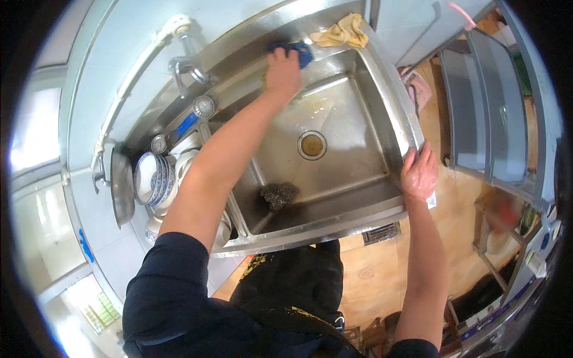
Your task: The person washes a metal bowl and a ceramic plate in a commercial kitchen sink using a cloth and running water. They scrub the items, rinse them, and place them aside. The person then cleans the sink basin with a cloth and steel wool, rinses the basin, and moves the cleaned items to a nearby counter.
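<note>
My left hand [284, 74] presses a dark blue cloth [301, 53] onto the back ledge of a stainless steel sink [340, 112]. The hand is slightly blurred. A crumpled yellowish cloth [347, 32] lies at the sink's far right corner, to the right of the blue one. My right hand [420, 174] rests on the sink's right rim, its fingers over the edge. A steel wool scrubber [280, 195] lies in the near left part of the basin, against a thin handle. Some yellowish bits and water show near the drain [312, 145].
Stacked blue-and-white bowls [154, 179] and other dishes fill the left basin. A metal tap [188, 74] and two sink strainers [204, 106] are along the back ledge. A metal pan [121, 188] leans at the far left. A grey shelf unit [490, 107] stands at right.
</note>
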A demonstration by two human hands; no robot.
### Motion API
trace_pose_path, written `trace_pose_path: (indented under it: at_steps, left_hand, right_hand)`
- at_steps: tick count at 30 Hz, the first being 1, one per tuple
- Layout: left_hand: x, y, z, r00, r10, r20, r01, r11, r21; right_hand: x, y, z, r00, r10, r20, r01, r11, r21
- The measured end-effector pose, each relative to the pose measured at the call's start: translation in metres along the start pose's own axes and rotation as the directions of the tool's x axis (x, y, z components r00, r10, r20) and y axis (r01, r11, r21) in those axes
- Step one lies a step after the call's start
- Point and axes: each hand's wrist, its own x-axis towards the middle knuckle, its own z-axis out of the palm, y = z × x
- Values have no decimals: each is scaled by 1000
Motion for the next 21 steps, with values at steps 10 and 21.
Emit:
trace_pose_path:
  at_steps: [10, 21]
  left_hand:
    - [-116, -80, -9, 815, 549, 186, -539, 836, -108]
    - [-189, -186, -60, 977, -107, 184, 131, 984, -123]
  right_hand:
    - [-4, 3, 7, 1000, -2, -19, 2, 1000, 10]
    - [-3, 0, 0, 1000, 3, 8, -2, 1000, -25]
